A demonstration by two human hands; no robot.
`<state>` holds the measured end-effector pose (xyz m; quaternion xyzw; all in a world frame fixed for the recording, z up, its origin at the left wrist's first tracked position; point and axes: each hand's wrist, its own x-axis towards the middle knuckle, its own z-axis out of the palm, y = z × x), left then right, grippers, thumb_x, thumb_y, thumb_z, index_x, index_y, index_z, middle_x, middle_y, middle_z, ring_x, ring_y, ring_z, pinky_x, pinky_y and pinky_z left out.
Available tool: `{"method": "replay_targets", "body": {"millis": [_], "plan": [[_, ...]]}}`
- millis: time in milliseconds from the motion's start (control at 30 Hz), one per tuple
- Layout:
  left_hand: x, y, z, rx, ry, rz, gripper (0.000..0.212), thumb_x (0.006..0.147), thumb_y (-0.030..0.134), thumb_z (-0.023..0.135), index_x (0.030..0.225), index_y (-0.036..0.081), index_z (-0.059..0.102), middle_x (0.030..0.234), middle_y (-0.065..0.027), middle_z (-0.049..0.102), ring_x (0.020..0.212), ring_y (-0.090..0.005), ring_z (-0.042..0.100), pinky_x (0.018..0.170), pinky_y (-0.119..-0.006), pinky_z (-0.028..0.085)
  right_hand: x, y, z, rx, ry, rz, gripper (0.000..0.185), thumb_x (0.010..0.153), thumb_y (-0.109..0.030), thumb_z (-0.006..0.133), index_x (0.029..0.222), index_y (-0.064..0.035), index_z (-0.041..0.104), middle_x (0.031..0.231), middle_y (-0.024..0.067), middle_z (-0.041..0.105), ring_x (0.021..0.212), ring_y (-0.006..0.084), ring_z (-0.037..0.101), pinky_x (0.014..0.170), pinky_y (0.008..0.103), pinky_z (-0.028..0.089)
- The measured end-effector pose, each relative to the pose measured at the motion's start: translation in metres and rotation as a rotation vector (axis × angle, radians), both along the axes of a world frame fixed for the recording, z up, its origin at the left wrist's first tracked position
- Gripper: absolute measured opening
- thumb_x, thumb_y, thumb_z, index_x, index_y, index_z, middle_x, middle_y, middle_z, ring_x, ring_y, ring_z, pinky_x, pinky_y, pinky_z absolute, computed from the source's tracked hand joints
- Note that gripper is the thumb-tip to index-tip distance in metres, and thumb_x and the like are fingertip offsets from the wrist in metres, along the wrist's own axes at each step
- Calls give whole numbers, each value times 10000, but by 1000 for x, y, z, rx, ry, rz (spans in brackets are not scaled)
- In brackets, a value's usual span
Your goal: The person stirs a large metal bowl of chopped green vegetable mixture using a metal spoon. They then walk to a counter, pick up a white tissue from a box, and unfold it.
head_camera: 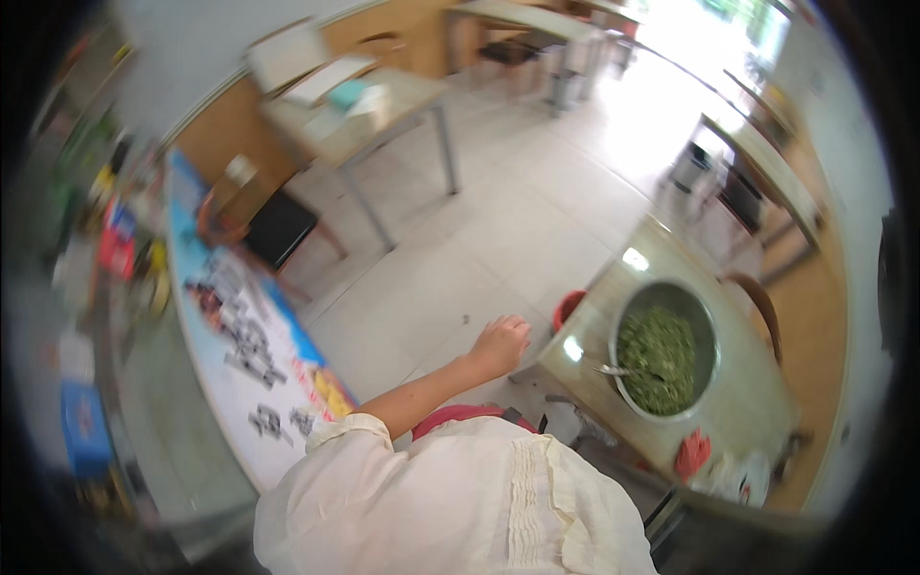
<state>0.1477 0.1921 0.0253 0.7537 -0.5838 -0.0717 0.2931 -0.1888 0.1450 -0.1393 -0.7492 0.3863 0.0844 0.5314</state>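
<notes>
My left hand (503, 341) reaches forward in the air over the floor, left of a table (611, 309). Its fingers are bent and the palm is hidden; no object shows in it. My right hand is out of view. On that table stands a large metal bowl (708, 345) filled with shredded or chopped green vegetables (658, 359). A metal spoon (609, 370) rests in the bowl, its handle over the near left rim. A crumpled red item (692, 454), perhaps a glove or plastic, lies near the bowl.
A red bin (566, 309) is on the floor by the table's left edge. A printed banner panel (251, 359) fronts a counter (172, 402) on the left. A black-seated chair (280, 226) and another table (402, 108) stand ahead. A curved chair back (758, 302) rises beyond the bowl.
</notes>
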Motion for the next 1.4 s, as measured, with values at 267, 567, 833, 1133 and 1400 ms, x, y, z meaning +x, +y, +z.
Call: {"method": "replay_targets", "body": {"millis": [267,567,833,1133,1400], "plan": [[-32,156,21,-18,16,626,123,780,88,578,872,10,601,899,-117,603,846,-299,561,760,-403,442,98,-53,33,-156,162,720,408,863,-406,484,1041,-64,617,992,173,626,943,344,583,799,390,451],[-117,297,167,-447,-235,976,136,716,-33,605,850,-14,609,897,-126,622,821,-279,594,724,-352,479,134,62,67,145,-32,1053,396,864,-404,486,1015,-66,627,934,197,623,892,358,587,766,399,460],[-162,482,360,-667,-851,1114,181,756,-141,501,854,-34,609,905,-135,638,834,-192,605,685,-216,451,206,136,64,-272,-201,1272,318,865,-322,488,903,-54,656,860,164,643,834,348,603,732,420,475],[-53,685,419,-573,-430,1110,142,825,44,551,905,-38,636,869,-48,641,856,-104,581,797,-225,430,189,329,99,34,-188,1069,298,873,-309,522,984,-62,645,882,124,656,823,253,614,741,345,469],[29,733,378,291,-519,930,125,738,50,584,831,-6,645,792,-139,618,696,-250,589,647,-320,471,107,362,99,-80,100,1059,308,872,-313,495,984,-67,642,882,155,646,823,315,605,750,391,466]]}}
